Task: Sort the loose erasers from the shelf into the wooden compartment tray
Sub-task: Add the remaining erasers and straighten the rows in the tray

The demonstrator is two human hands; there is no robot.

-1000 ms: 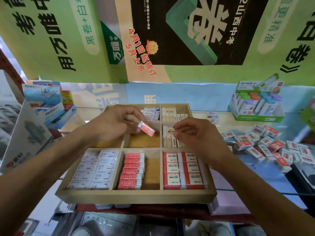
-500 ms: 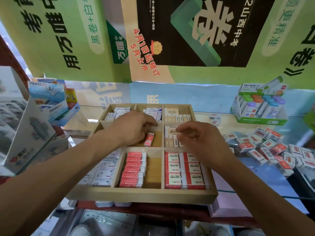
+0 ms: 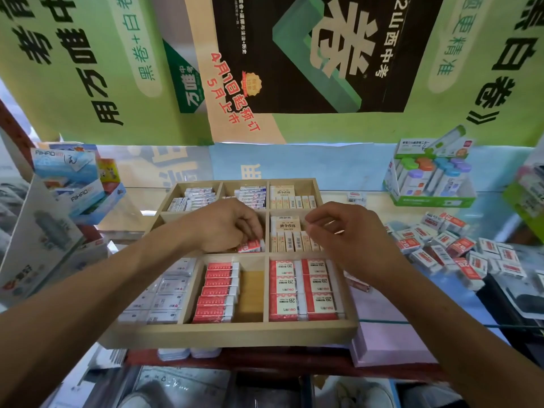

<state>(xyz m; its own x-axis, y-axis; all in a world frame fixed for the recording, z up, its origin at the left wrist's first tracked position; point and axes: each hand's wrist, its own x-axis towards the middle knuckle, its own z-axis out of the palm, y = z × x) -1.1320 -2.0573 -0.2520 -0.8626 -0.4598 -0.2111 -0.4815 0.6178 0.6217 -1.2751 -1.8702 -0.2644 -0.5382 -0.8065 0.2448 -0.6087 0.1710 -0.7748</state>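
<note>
Red-sleeved eraser point(image 3: 250, 246), likely light, stiff and slick-wrapped, sits pinched by its long sides in the left hand point(image 3: 226, 225) over the tray point(image 3: 229, 334), while the right hand point(image 3: 341, 231) hovers loosely curled, empty.

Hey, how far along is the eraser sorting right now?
Well underway. Done: most compartments of the wooden tray hold neat rows, such as the 2B erasers at front right. In hand: the left hand holds a red-and-white eraser low in the middle compartment; the right hand hovers beside it, apparently empty. Left: a loose pile waits on the shelf to the right.
</note>
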